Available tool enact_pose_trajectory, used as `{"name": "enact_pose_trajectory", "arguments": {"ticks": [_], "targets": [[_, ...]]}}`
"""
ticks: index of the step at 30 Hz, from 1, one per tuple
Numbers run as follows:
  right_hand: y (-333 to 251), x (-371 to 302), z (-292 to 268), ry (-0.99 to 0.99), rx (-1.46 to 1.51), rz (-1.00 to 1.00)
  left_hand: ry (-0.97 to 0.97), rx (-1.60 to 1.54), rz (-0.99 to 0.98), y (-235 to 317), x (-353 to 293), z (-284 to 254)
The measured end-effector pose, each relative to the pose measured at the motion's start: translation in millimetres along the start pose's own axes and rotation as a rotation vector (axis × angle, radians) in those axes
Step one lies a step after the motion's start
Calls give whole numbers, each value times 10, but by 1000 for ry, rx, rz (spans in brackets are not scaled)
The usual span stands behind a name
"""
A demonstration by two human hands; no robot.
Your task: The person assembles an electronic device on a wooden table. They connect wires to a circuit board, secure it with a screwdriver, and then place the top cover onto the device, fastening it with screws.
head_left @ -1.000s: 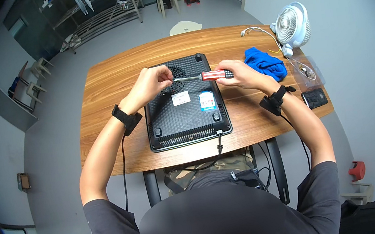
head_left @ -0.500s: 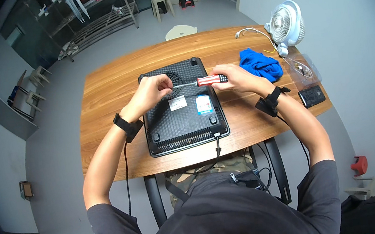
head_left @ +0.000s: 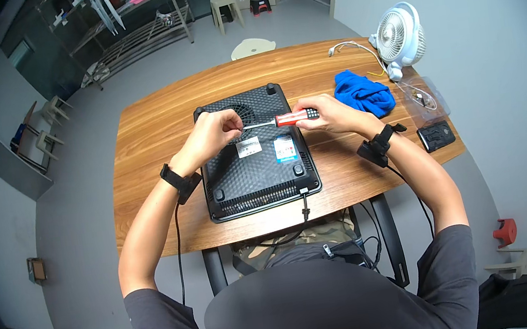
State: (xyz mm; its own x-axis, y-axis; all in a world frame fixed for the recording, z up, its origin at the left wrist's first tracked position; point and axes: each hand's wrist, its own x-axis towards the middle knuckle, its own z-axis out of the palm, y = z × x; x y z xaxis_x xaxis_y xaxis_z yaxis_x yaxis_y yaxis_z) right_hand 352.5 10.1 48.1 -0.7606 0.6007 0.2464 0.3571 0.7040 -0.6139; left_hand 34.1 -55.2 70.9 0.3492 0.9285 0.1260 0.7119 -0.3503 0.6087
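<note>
A flat black appliance, which looks like an induction cooker, lies bottom side up on the table, showing its round vent grille, rubber feet and two labels. Above it, my right hand grips the red, white and black handle of a screwdriver, held level with its metal shaft pointing left. My left hand is closed in a pinch at the shaft's tip, over the grille. Whatever small thing sits between those fingertips is hidden.
On the wooden table, a crumpled blue cloth lies right of my right hand. Farther right are a white fan, a clear plastic tray with a cable and a black box-shaped item. The cooker's cord drops off the near edge.
Both hands keep nearly the same places over the cooker. The screwdriver's handle shows less of its white stripes than before, as if turned slightly.
</note>
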Motion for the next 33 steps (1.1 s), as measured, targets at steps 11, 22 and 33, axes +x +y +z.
{"name": "enact_pose_trajectory", "arguments": {"ticks": [11, 22, 33], "targets": [[-13, -44, -26, -44, 74, 95, 64, 61, 152, -19, 1, 87], [-106, -7, -74, -152, 279, 247, 99, 242, 184, -17, -18, 148], [-871, -10, -526, 61, 202, 195, -9, 113, 97, 259, -111, 393]]}}
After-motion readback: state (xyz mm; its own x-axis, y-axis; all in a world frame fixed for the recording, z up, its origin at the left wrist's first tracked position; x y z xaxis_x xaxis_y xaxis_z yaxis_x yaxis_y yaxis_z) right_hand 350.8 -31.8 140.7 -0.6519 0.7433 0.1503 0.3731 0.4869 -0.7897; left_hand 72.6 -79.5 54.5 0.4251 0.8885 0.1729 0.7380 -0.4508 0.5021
